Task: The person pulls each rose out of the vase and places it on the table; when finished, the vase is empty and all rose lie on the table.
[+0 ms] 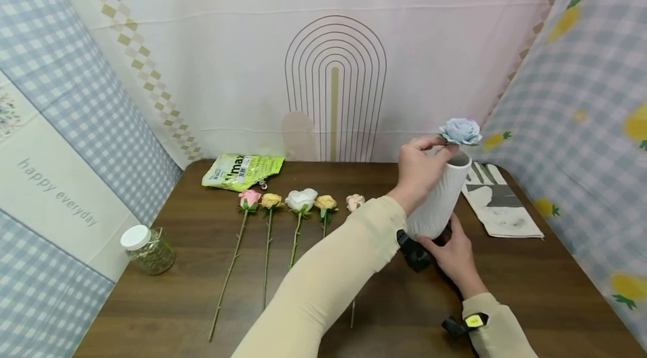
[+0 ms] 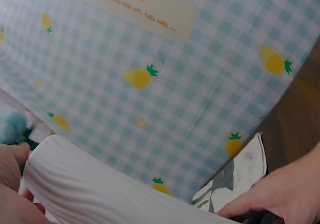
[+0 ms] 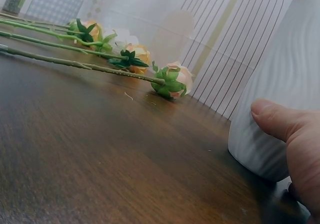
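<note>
A white ribbed vase (image 1: 438, 203) stands at the right of the table. My left hand (image 1: 420, 170) is at its rim and pinches a blue rose (image 1: 461, 131) just below the bloom. The rose's stem is hidden behind the fingers and the vase wall. In the left wrist view, the bluish bloom (image 2: 12, 125) shows blurred beside the vase mouth. Low on the vase, my right hand (image 1: 456, 257) grips the base, its thumb (image 3: 272, 119) lying along the ribbed side in the right wrist view.
Left of the vase lie a pink rose (image 1: 250, 199), a white rose (image 1: 301, 199), a pale peach rose (image 1: 355, 202) and yellow ones, stems toward me. A green packet (image 1: 242, 171) lies at the back, a lidded jar (image 1: 151, 254) at the left, a patterned cloth (image 1: 505, 212) at the right.
</note>
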Demonstrator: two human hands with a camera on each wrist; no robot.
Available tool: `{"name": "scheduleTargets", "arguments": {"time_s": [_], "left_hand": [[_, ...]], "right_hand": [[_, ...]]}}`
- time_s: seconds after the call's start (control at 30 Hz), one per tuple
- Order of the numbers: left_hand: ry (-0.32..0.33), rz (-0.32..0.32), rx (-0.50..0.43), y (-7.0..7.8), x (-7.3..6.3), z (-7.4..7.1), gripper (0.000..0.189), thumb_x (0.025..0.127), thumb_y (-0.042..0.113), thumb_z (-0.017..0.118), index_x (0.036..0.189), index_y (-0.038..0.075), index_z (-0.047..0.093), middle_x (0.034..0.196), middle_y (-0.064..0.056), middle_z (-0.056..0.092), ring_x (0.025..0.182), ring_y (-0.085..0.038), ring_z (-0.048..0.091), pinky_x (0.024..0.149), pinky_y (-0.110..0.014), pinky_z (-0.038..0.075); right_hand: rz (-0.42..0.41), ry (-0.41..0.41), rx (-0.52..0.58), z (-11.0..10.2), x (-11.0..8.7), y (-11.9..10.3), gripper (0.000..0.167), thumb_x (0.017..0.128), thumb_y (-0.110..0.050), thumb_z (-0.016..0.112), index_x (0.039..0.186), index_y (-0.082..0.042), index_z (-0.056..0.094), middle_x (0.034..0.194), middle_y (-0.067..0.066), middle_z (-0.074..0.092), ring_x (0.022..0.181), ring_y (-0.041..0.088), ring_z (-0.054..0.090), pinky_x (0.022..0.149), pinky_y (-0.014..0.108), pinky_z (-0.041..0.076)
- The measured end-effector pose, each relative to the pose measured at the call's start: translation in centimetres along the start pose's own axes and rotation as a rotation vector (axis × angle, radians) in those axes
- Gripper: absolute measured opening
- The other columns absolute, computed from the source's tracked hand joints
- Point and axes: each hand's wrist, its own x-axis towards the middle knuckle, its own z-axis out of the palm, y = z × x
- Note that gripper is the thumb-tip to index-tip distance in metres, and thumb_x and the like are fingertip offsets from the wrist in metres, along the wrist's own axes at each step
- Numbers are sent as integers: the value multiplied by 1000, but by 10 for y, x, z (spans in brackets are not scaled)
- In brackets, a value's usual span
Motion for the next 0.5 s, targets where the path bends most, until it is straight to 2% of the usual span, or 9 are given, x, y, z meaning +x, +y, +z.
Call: {"name": "scheduleTargets", "arguments": {"time_s": [0.1,0.3,0.5], "left_hand": [[16,41,-107,1,2,-2,11,82,18,78,90,11,77,93,12,69,95,3,57,77,-17,49],[10,100,-245,5,4,-6,13,85,14,75,93,4,73,85,1,71,77,3,61,62,-17,51],[-23,90,-305,5,4,-8,13,84,8,75,95,2,71,85,-6,72,73,1,62,65,-17,53]], "right_hand": [[1,5,0,1,1,0,98,79,-41,79,153,-19,20,136,16,49,123,30,48,91,47,43],[-16,26,2,2,2,2,96,78,-37,80,152,-17,23,133,19,51,121,31,50,90,47,43],[-20,31,0,2,1,3,97,78,-36,81,153,-16,22,135,20,49,123,32,48,92,49,41]]}}
